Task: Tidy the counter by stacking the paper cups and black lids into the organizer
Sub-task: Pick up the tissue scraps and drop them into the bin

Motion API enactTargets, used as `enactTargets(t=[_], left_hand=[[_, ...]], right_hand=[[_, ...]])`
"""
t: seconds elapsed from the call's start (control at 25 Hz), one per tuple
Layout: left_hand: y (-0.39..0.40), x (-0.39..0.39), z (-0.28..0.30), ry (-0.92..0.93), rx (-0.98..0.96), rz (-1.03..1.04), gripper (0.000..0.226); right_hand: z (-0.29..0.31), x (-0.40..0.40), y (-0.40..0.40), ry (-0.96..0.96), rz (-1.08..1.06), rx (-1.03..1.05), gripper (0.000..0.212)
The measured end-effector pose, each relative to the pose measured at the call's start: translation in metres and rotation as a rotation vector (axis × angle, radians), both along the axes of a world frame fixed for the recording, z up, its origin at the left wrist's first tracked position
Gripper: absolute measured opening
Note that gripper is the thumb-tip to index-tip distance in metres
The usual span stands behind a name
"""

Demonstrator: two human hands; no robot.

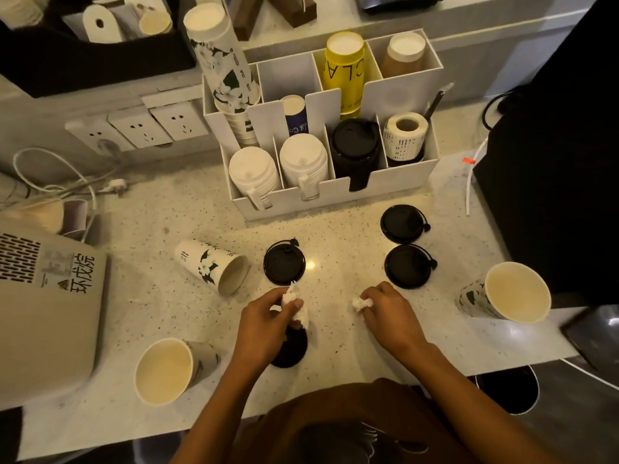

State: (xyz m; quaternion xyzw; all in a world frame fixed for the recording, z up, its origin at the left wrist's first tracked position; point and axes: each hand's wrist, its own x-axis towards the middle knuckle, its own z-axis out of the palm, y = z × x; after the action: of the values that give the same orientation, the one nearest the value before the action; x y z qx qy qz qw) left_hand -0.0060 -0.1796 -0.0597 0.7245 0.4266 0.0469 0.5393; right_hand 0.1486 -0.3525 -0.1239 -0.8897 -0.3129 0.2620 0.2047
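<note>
- hands: your left hand (268, 316) pinches a white tissue (294, 304) over a black lid (291, 346); your right hand (390, 313) pinches a small wad (361, 303).
- lids (403, 224) and cups (212, 266) lie loose on the bench (335, 380), near the organizer (385, 192).

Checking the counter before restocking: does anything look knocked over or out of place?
Yes. One floral paper cup lies on its side left of the loose black lids, and each hand, left hand and right hand, pinches a crumpled white wad.
</note>
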Motion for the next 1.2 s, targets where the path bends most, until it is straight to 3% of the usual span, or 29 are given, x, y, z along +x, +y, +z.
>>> enactTargets(t=[0.24, 0.56, 0.8, 0.92, 1.08, 1.2], left_hand=[[-0.017, 0.009, -0.004, 0.016, -0.069, 0.033, 0.018], [-0.030, 0.001, -0.006, -0.037, -0.046, 0.140, 0.034], [-0.041, -0.020, -0.004, -0.076, -0.133, 0.147, 0.037], [-0.043, -0.038, -0.004, -0.124, -0.185, 0.096, 0.022], [-0.052, -0.062, -0.006, -0.056, -0.240, -0.040, 0.040], [-0.072, -0.069, -0.006, -0.067, -0.309, -0.103, 0.027]], right_hand=[[0.019, 0.004, -0.024, 0.029, -0.219, 0.251, 0.025], [0.046, 0.023, -0.048, 0.026, -0.360, 0.415, 0.026], [0.058, -0.018, -0.054, 0.011, -0.407, 0.451, 0.031], [0.063, -0.050, -0.060, -0.069, -0.468, 0.474, 0.030], [0.069, -0.090, -0.085, -0.087, -0.608, 0.477, 0.031], [0.075, -0.120, -0.116, -0.135, -0.691, 0.435, 0.033]])
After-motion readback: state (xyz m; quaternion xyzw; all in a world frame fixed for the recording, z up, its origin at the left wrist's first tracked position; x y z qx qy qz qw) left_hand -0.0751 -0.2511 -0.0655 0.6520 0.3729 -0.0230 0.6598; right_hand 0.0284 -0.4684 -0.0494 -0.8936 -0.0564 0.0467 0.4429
